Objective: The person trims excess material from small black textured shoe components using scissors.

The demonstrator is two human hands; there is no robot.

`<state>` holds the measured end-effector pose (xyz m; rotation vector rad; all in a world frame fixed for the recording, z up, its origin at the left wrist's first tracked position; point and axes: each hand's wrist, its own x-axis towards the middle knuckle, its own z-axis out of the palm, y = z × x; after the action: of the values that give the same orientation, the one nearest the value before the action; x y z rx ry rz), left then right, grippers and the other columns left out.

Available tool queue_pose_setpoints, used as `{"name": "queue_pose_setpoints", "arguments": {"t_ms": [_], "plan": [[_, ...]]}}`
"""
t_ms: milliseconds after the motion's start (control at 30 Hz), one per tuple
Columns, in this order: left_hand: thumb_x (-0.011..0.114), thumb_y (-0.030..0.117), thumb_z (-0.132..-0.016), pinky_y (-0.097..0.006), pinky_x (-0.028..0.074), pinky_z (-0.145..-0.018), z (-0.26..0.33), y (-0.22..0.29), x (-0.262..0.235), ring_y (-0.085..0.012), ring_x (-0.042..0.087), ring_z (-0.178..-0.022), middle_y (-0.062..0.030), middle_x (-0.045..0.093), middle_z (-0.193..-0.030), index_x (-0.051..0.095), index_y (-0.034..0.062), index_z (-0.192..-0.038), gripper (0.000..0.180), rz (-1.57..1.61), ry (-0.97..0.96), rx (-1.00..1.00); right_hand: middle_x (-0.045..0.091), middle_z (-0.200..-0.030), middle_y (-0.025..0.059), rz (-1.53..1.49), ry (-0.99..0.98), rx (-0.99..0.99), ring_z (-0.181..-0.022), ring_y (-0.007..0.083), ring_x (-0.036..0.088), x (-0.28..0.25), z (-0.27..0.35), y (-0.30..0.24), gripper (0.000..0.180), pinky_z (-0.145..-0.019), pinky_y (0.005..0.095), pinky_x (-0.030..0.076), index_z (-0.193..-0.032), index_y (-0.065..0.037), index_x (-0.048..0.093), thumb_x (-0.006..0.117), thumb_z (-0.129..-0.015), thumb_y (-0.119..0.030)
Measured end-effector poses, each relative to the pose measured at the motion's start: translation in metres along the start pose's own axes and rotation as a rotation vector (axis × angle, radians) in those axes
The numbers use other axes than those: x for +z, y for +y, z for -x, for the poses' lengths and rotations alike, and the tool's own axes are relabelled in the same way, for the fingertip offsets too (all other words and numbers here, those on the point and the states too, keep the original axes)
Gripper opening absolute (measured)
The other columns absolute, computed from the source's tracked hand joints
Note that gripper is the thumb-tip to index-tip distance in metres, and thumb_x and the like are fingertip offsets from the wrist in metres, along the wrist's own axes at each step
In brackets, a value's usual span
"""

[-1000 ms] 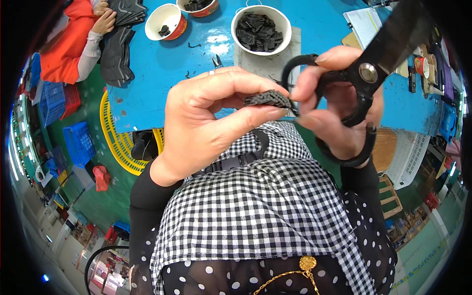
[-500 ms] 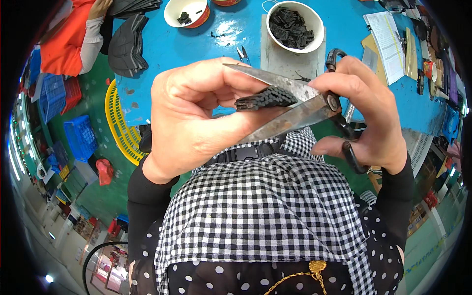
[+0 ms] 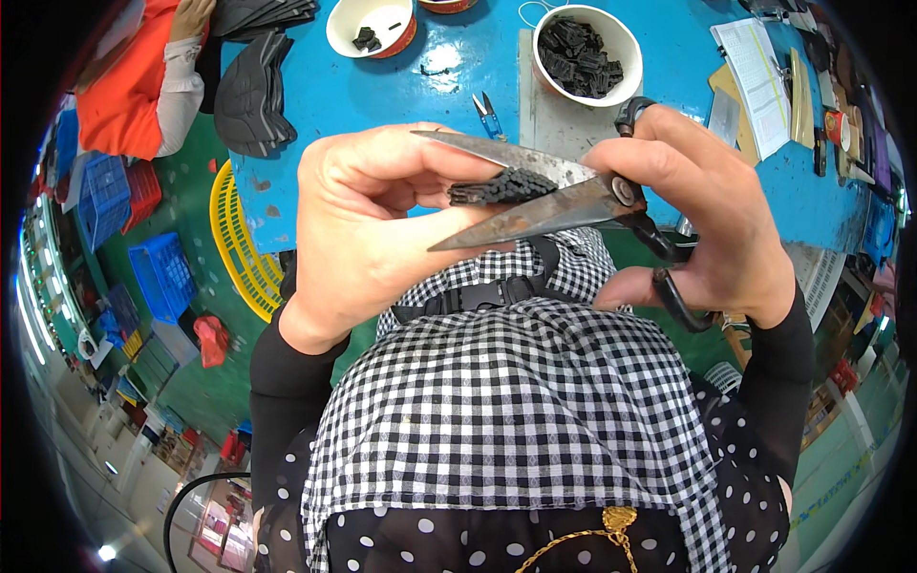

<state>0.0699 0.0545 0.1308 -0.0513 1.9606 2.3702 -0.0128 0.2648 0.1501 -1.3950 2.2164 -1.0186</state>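
Note:
Between the thumb and fingers of my left hand is a bundle of thin black strips, its cut-looking ends facing right. My right hand grips a pair of large scissors, with black handles and worn metal blades. The parted blades straddle the bundle, one above and one below it, and their tips point left across my left hand. How far in the bundle sits between the blades is partly hidden by my left thumb.
On the blue table stand a white bowl of black pieces and a smaller red-and-white bowl. Small thread snips lie nearer me. Dark fabric pieces are stacked at left, beside another person's sleeve. Papers lie right.
The scissors have shifted left over the bundle, and the blades have come somewhat closer together. The lower blade's tip now shows in front of my left thumb.

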Motion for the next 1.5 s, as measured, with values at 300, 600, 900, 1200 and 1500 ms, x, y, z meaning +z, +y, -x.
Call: {"name": "queue_pose_setpoints", "arguments": {"t_ms": [300, 600, 900, 1200, 1500], "plan": [[0.056, -0.014, -0.063, -0.028, 0.053, -0.052, -0.003, 0.003, -0.001, -0.0229, 0.063, -0.059, -0.0193, 0.062, -0.075, 0.053, -0.006, -0.078, 0.017, 0.142, -0.01, -0.186, 0.045, -0.067, 0.0047, 0.027, 0.006, 0.01, -0.058, 0.0168, 0.046, -0.001, -0.001, 0.001, 0.064, -0.048, 0.0262, 0.037, -0.097, -0.004, 0.055, 0.075, -0.049, -0.041], [0.055, -0.014, -0.063, -0.024, 0.05, -0.048, -0.006, 0.008, 0.001, -0.0189, 0.062, -0.054, -0.0155, 0.061, -0.065, 0.052, -0.0022, -0.076, 0.018, 0.177, -0.004, -0.276, 0.044, -0.061, 0.0023, 0.018, 0.03, 0.029, -0.05, 0.0139, 0.044, 0.003, 0.002, 0.003, 0.051, -0.043, 0.0239, 0.036, -0.092, -0.004, 0.056, 0.075, -0.055, -0.033], [0.055, -0.005, -0.071, -0.028, 0.051, -0.061, -0.006, 0.008, -0.006, -0.0201, 0.063, -0.066, -0.017, 0.062, -0.076, 0.054, -0.0071, -0.093, 0.022, 0.173, -0.131, -0.261, 0.046, -0.061, 0.0034, -0.02, 0.024, 0.107, -0.049, 0.0128, 0.043, 0.002, 0.009, 0.007, 0.05, -0.043, 0.0238, 0.035, -0.094, -0.003, 0.056, 0.075, -0.058, -0.032], [0.049, 0.006, -0.083, -0.027, 0.05, -0.06, -0.002, 0.012, -0.003, -0.0175, 0.061, -0.064, -0.0155, 0.062, -0.075, 0.057, -0.0076, -0.089, 0.016, 0.026, -0.083, -0.222, 0.045, -0.062, 0.0021, -0.009, 0.055, 0.068, -0.05, 0.0133, 0.042, 0.006, 0.009, 0.006, 0.054, -0.044, 0.024, 0.034, -0.094, -0.004, 0.056, 0.075, -0.055, -0.036], [0.047, -0.004, -0.079, -0.025, 0.05, -0.055, 0.007, 0.014, 0.002, -0.0173, 0.061, -0.058, -0.016, 0.062, -0.071, 0.058, -0.0083, -0.084, 0.013, 0.01, -0.084, -0.184, 0.042, -0.061, 0.002, -0.043, 0.037, 0.019, -0.05, 0.015, 0.042, 0.012, 0.011, 0.002, 0.055, -0.043, 0.0253, 0.033, -0.093, -0.004, 0.056, 0.075, -0.053, -0.037]]}}
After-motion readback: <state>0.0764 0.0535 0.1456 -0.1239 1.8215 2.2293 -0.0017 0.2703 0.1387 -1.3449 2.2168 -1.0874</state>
